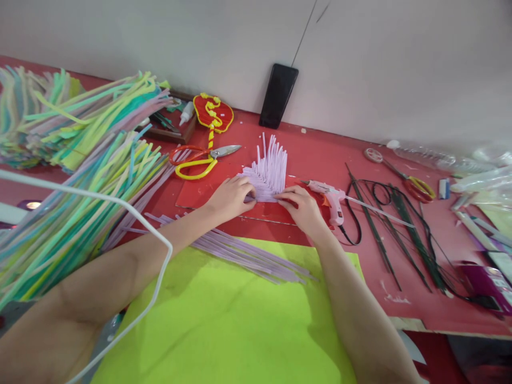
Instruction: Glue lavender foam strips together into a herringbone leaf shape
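The lilac woven piece (pixel 266 178) lies on the red sheet (pixel 192 194) on the table (pixel 248 130), my right fingers (pixel 291 196) pinching its lower corner; my left fingers (pixel 245 188) curl over its other edge, though I can't tell whether they grip. If I tugged unevenly, the slanted rows could gap, and a swing of my right wrist could knock the glue gun (pixel 336 201) beside it.

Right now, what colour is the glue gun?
Pale pink, with an orange trigger; the head view shows the glue gun.
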Tool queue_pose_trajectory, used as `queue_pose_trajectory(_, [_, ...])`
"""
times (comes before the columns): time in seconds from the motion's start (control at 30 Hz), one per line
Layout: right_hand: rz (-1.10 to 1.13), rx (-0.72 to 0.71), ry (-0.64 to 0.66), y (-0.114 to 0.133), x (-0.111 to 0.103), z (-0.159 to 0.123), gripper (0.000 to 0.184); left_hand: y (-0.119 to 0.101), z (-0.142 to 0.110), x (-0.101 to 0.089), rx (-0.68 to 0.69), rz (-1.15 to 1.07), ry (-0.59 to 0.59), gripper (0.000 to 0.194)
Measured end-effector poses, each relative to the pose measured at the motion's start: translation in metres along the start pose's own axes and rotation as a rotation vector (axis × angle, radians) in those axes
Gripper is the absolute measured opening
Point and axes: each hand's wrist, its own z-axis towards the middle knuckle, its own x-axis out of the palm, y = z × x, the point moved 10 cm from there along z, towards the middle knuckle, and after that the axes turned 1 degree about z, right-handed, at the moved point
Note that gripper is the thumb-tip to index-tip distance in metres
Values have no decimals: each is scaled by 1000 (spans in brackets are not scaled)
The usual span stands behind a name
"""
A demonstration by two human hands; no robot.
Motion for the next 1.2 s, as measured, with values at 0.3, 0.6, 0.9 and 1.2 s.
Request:
queue_pose_trajectory(0.3, [-5, 38, -86, -8, -15, 0, 19, 2, -1, 1, 30, 18, -24, 9])
queue_pose_trajectory(0.6, [-36, 21, -26, -4, -2, -1, 11, 2, 0, 1, 17, 5, -5, 9])
queue_pose_trajectory(0.9, [-63, -5, -27, 5, 0, -2, 10, 3, 0, 0, 28, -42, -30, 7])
queue_pose_trajectory(1.2, [-60, -50, -33, 14, 7, -1, 13, -6, -3, -3, 55, 61, -42, 6])
